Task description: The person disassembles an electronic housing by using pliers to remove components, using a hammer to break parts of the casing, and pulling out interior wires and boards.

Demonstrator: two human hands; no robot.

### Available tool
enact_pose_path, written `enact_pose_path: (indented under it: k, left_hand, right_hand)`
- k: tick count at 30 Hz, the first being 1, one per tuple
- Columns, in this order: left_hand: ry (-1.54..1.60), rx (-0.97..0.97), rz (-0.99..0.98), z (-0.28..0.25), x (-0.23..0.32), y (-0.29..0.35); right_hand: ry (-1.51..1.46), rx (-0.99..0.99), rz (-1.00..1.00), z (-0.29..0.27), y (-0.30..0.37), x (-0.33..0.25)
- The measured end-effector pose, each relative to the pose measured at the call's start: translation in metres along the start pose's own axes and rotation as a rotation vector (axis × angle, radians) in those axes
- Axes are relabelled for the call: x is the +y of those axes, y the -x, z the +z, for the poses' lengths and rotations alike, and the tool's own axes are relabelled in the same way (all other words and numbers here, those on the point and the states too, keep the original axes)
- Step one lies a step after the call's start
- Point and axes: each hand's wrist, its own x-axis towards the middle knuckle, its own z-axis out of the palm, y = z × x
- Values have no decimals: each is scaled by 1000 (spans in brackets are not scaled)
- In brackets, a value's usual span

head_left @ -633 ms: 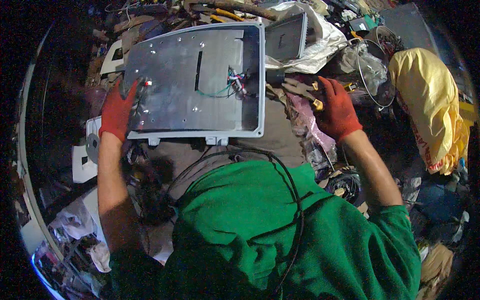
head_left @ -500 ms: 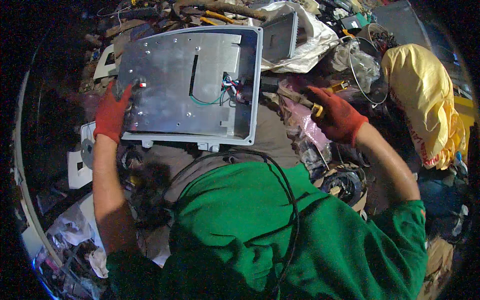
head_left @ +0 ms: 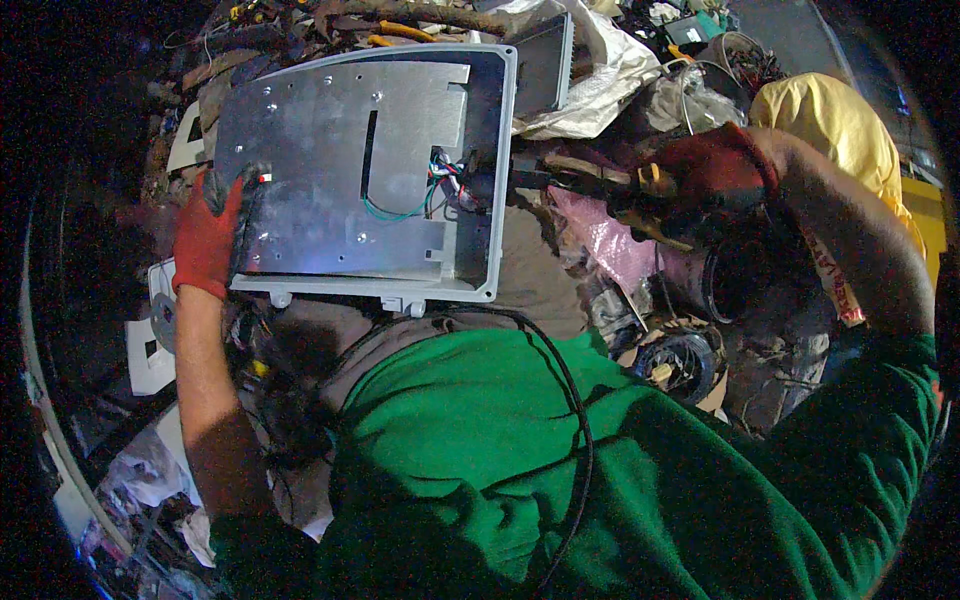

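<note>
Hands apart: left hand [head_left: 207, 235] gripping grey casing [head_left: 350, 180], right hand [head_left: 715, 170] clamped on pliers [head_left: 590, 182] alongside.

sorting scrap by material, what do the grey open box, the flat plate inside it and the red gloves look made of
The grey open box: probably moulded plastic, matte, with thick rounded walls and cast tabs along its lower edge; painted metal is possible.
The flat plate inside it: bare sheet metal, likely aluminium or steel, given its dull silvery sheen and punched holes.
The red gloves, on left hand and right hand: knit fabric, perhaps rubber-coated.
</note>
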Motion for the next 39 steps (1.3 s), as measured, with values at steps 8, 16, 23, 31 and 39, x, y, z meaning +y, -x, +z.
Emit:
enact_pose_path:
  k: [8, 16, 23, 31, 39]
  left_hand:
    - [-122, 25, 30, -2, -6, 4]
    - [6, -52, -95, -11, 9, 4]
    - [-53, -52, -88, -8, 2, -1]
    - [-54, -81, -49, -11, 2, -3]
    - [-88, -186, -152, -22, 12, -5]
  right_hand:
    - [436, 177, 112, 24, -1, -12]
    - [598, 381, 185, 35, 0, -10]
    - [394, 224, 27, 22, -3, -9]
    - [701, 277, 197, 44, -16, -21]
    - [842, 826, 50, 57, -52, 2]
